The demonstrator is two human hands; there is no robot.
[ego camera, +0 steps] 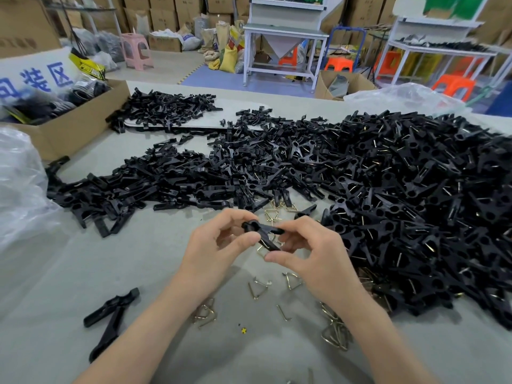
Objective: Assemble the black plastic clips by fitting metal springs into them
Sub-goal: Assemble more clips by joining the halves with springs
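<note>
Spring (260,250) partly behind clip (264,233)

Cardboard box (74,126) w/ dark bagged items is set at far-left of grey table (138,259); white sign (36,76) w/ blue characters is propped behind it. Clear plastic bag (19,184) is seen at left, a second plastic bag (401,95) far right. In bkgd: pink stool (137,51), orange stools (339,63), white workbenches (285,31), sacks (228,58), stacked cartons (166,12). Tiny yellow bead (243,330) is seen nr front.
</note>
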